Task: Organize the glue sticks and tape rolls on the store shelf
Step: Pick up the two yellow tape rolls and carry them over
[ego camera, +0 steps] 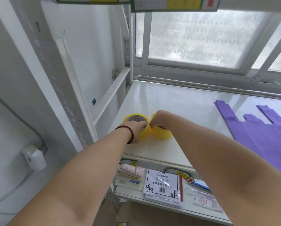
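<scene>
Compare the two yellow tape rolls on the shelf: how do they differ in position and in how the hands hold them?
The left tape roll lies nearer the shelf's corner, its core showing, left hand reaching over its rim. The right tape roll is mostly covered by the right hand. Both are yellow, lie flat and touch.

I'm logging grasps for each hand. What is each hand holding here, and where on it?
The left hand grips the left tape roll at its top rim, fingers in the core. The right hand grips the right tape roll at its top.

Purple bags (265, 136) above packaged paper (164, 186).
</scene>
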